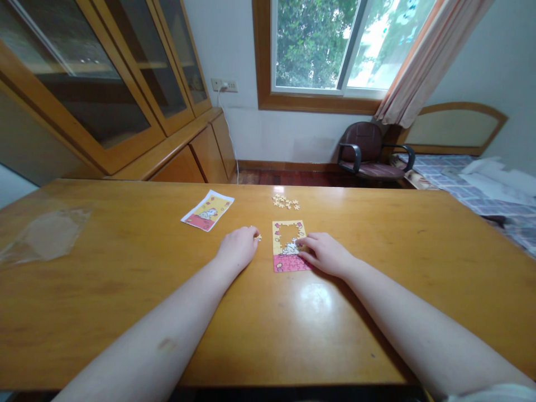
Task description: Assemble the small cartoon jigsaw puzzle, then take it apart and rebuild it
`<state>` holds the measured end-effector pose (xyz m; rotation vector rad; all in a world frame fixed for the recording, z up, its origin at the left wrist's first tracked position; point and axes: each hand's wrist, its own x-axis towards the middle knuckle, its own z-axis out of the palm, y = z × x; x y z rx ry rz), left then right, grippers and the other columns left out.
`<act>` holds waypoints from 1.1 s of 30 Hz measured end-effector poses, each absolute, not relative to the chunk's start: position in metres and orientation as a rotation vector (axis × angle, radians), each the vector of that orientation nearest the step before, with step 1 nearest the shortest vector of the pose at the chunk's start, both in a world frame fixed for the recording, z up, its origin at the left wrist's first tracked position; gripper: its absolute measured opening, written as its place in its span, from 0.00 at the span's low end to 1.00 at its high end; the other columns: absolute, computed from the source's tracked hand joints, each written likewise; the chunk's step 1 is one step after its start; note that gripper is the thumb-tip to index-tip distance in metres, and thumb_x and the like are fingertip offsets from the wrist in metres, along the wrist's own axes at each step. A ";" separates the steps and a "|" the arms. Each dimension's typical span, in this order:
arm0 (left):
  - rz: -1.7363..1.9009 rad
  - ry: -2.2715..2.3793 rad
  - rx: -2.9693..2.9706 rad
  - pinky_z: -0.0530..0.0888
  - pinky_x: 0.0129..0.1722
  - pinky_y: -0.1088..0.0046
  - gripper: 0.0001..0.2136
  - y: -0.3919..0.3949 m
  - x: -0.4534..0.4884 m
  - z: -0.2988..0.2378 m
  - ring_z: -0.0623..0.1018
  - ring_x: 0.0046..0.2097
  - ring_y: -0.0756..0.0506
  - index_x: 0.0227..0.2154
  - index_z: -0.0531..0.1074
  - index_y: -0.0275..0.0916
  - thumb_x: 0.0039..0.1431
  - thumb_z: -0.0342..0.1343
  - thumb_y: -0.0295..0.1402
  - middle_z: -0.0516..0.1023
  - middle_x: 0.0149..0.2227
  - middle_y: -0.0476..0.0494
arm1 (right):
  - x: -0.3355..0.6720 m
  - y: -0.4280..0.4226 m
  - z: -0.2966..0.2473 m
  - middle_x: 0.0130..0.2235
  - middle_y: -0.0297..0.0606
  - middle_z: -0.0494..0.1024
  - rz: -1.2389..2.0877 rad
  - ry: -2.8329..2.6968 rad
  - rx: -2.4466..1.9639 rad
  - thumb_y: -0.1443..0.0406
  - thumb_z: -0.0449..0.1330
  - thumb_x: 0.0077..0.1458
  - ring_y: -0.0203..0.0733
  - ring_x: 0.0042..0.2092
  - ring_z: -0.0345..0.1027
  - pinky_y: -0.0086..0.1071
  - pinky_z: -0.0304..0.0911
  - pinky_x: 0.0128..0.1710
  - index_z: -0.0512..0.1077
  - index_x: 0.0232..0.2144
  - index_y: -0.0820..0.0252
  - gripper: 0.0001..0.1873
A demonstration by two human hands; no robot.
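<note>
Head view: a loose jigsaw piece (258, 238) is pinched by the left hand (237, 248); the right hand's (324, 254) open fingers rest on the partly built puzzle (291, 263), whose gap (287, 234) is left to be filled.

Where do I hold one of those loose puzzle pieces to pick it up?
Pinch one of the loose jigsaw pieces by two opposite edges, coming straight down from above. They lie flat and thin on the table, so nothing sticks up to grab. Start at the outer edge of the pile, where pieces sit more apart.
</note>
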<state>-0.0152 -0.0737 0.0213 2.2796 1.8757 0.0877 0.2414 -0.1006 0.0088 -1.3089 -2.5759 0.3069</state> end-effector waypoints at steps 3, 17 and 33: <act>0.163 1.907 2.199 0.72 0.42 0.67 0.09 -0.072 -0.017 0.017 0.77 0.43 0.41 0.38 0.73 0.40 0.58 0.51 0.35 0.78 0.42 0.40 | 0.242 -0.100 0.009 0.40 0.43 0.77 0.314 -2.578 -1.309 0.59 0.54 0.61 0.44 0.42 0.70 0.37 0.63 0.45 0.72 0.45 0.59 0.15; 0.127 1.849 2.315 0.71 0.46 0.64 0.14 -0.080 -0.012 0.024 0.75 0.47 0.39 0.46 0.72 0.40 0.61 0.48 0.36 0.74 0.46 0.38 | 0.241 -0.100 0.007 0.39 0.43 0.77 0.296 -2.577 -1.292 0.58 0.54 0.61 0.44 0.42 0.70 0.37 0.63 0.44 0.72 0.46 0.60 0.15; 0.337 1.743 2.329 0.71 0.45 0.67 0.09 -0.082 -0.010 0.025 0.75 0.44 0.42 0.36 0.73 0.40 0.56 0.53 0.38 0.75 0.42 0.42 | 0.241 -0.100 0.008 0.39 0.43 0.77 0.312 -2.571 -1.294 0.59 0.55 0.60 0.44 0.41 0.70 0.37 0.63 0.44 0.72 0.45 0.59 0.15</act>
